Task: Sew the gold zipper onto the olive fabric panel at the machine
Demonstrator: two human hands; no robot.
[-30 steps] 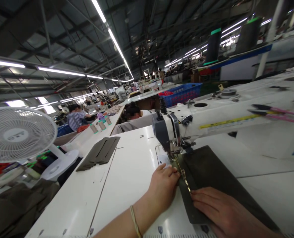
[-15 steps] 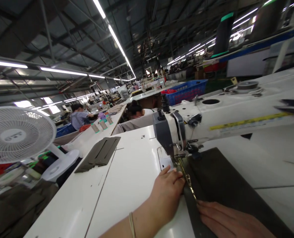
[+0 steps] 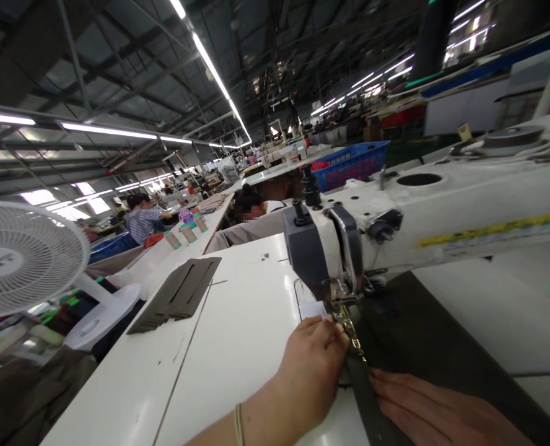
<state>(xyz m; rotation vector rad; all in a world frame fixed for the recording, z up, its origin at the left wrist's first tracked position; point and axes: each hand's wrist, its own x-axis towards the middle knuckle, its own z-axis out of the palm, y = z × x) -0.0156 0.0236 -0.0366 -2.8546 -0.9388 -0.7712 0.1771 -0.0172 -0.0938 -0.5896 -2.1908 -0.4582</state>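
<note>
Lower centre: our left hand (image 3: 314, 359) curled at the zipper (image 3: 352, 334) edge | right hand (image 3: 423, 409) flat on fabric (image 3: 423, 347) | risk: fingertips near presser foot (image 3: 344, 303), seam drifting.

hands 2 (image 3: 314, 365) | sewing machine 1 (image 3: 396, 217) | fan 1 (image 3: 21, 257) | blue basket 1 (image 3: 353, 164)

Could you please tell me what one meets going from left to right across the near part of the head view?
White fan → stack of dark fabric strips → left hand → brass zipper → right hand lying flat on the dark fabric panel.
</note>
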